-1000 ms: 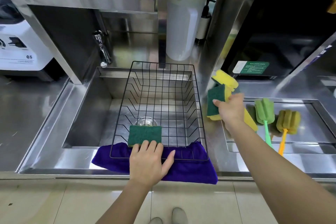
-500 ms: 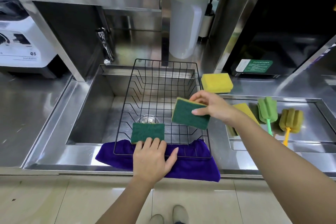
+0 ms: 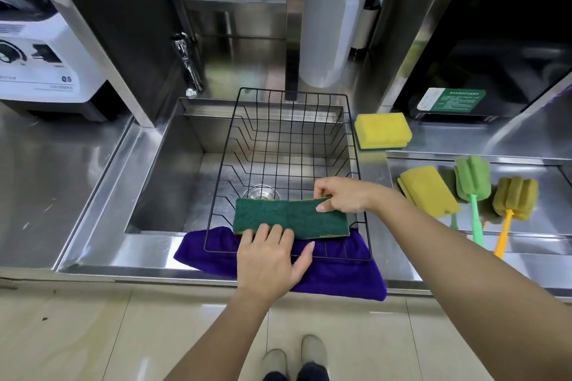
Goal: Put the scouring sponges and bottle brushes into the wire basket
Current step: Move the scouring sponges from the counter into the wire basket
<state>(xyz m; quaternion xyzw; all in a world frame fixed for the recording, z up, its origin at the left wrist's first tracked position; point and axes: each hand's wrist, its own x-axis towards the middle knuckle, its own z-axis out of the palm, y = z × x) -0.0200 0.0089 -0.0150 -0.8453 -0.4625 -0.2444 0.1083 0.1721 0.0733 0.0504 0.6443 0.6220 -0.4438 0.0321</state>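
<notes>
A black wire basket [image 3: 291, 95] sits in the sink. Two green-faced scouring sponges lie side by side at its near end. My left hand [image 3: 269, 260] reaches over the front rim, fingertips flat on the left sponge [image 3: 260, 214]. My right hand [image 3: 343, 195] pinches the far edge of the right sponge [image 3: 322, 223]. A yellow sponge [image 3: 382, 130] lies on the counter to the right of the basket. In the shallow tray further right are another yellow sponge [image 3: 428, 190], a green bottle brush [image 3: 472, 179] and an olive brush with an orange handle [image 3: 513, 201].
A purple cloth [image 3: 340, 280] lies under the basket's front and hangs over the counter edge. The faucet [image 3: 188, 71] stands at the sink's back left. A white appliance [image 3: 46, 65] is at far left, a white bottle [image 3: 328, 34] and a pump bottle [image 3: 368, 18] behind the basket.
My right hand carried a sponge from the right counter into the basket and set it down beside the first one. My left hand stayed on the first sponge.
</notes>
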